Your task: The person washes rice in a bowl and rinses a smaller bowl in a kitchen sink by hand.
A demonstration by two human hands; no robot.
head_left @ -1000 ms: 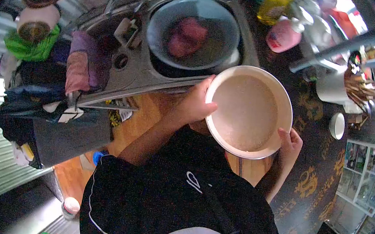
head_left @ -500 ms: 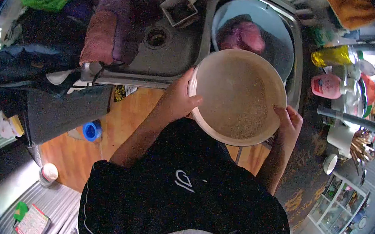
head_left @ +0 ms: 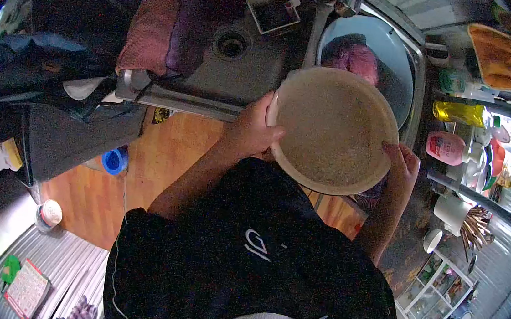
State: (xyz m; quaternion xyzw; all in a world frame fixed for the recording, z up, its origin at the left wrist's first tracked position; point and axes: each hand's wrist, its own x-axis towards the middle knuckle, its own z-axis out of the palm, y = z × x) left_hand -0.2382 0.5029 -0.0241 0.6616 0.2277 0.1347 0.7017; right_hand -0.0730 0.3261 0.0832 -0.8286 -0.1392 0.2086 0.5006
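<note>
Rice bowl: a wide, pale, round bowl is held in the air just in front of the sink, partly over the sink's front rim and partly over the right-hand basin. It is filled with a shallow layer of pale grains, apparently rice, spread fairly evenly across the bottom; whether water is mixed in cannot be told.

To the left of the bowl, pink and purple cloths are draped over the sink's left edge, and a small square container is seen resting at the back of the left basin, beyond the drain. The left hand is clamped on the bowl's left rim, thumb lying over the edge and fingers hidden beneath. The right hand is closed on the opposite rim, so the two hands are kept well apart with the bowl carried between them.

Behind the bowl, in the right basin, a grey basin with a reddish-pink lump in it is partly covered from view. Right of the bowl, a yellow bottle and a pink bottle are stood on the dark counter.

As a judgement, the grains are already in the bowl and the bowl has been brought to the sink; nothing is yet poured or set down, and the bowl is held nearly level.
</note>
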